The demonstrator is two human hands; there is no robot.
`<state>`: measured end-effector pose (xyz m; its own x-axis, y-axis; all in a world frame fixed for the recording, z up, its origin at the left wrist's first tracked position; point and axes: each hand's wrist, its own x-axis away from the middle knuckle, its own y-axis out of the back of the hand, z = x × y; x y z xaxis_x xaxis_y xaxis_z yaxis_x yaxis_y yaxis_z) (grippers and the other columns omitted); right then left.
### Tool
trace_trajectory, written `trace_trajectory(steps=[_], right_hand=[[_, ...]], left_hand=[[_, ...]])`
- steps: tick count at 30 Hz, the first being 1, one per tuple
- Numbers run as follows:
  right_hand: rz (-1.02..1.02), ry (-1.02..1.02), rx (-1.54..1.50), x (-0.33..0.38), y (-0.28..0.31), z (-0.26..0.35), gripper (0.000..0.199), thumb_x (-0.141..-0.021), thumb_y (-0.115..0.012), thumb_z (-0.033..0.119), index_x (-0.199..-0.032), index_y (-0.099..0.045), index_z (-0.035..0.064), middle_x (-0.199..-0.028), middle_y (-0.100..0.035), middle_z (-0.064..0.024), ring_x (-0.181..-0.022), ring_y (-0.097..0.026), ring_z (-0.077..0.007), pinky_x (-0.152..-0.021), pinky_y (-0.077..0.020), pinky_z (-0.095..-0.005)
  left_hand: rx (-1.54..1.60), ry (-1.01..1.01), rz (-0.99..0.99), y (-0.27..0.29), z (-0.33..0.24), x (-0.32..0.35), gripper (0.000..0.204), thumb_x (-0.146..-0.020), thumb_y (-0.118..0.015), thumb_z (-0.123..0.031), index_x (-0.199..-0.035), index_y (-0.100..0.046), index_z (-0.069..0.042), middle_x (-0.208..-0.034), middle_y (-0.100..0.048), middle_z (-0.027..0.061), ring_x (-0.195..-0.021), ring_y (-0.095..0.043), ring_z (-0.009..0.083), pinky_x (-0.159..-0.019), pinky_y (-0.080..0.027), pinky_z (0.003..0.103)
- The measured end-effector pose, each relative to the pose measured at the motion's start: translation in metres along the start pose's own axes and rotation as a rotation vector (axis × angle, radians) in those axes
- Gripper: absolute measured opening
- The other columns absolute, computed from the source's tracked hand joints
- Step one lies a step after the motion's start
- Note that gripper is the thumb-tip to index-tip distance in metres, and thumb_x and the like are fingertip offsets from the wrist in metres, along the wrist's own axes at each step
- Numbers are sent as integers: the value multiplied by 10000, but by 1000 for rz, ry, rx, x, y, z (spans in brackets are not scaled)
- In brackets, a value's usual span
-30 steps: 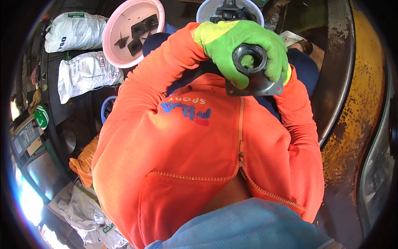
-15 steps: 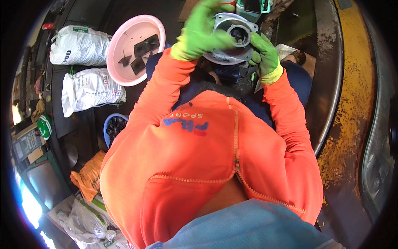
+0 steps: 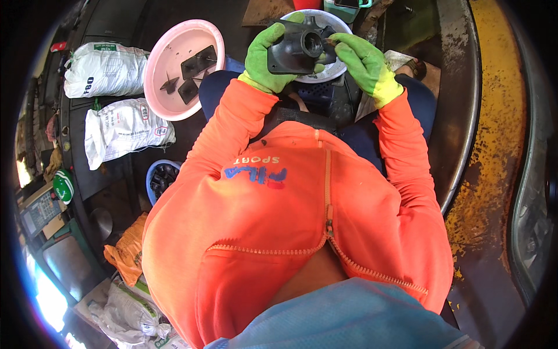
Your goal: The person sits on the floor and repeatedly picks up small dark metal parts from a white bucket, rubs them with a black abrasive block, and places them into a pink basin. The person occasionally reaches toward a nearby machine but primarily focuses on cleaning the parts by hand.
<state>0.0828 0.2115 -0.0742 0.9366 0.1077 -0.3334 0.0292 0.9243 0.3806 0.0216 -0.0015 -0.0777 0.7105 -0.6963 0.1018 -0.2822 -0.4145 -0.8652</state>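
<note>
My left hand (image 3: 264, 61), in a green glove, grips a black moulded part (image 3: 297, 49) with a square flange and a round, hollow collar. The collar's opening faces up and to the right. My right hand (image 3: 366, 63), also gloved in green, has its thumb and forefinger closed at the part's right side. Something small and brownish shows at those fingertips, too small to make out. Beneath the part, a round whitish basin (image 3: 340, 71) is partly hidden by it and by my hands.
A pink basin (image 3: 157, 93) with several dark flat pieces stands left, beside white sacks (image 3: 107, 70). A blue basin (image 3: 150, 181) of black parts sits lower left, near an orange bag (image 3: 125, 250). On the right runs a rusty yellow metal edge (image 3: 488, 145).
The black part has turned from facing up to tilted on its side, and moved left. My left hand has come down from above it to grip its left side. My right fingers have closed near its edge.
</note>
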Motion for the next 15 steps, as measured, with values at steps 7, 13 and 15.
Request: trace_trajectory(steps=[7,13,15], right_hand=[[-31,188,272,-2,-3,6,220,-913,-605,198,-1104,-665,106,-1011,-685,-92,-905,-659,-292,-766,-532,-343],[9,165,222,1,-5,11,239,-924,-594,197,-1127,-652,85,-1033,-683,-112,-923,-657,-298,-787,-528,-348],[27,102,206,2,-8,11,256,-925,-595,195,-1137,-642,59,-1045,-679,-129,-934,-654,-303,-800,-523,-344]], left_hand=[[-3,14,-57,-7,-2,3,640,-824,-588,-279,-1344,-418,54,-1225,-560,265,-1076,-597,371,-962,-482,488],[-67,-62,-3,-16,-8,4,663,-741,-612,-200,-1327,-433,55,-1180,-584,258,-1092,-587,372,-961,-481,486],[-87,-103,7,-18,-10,4,677,-720,-614,-182,-1328,-433,53,-1174,-586,256,-1088,-589,370,-959,-482,484]])
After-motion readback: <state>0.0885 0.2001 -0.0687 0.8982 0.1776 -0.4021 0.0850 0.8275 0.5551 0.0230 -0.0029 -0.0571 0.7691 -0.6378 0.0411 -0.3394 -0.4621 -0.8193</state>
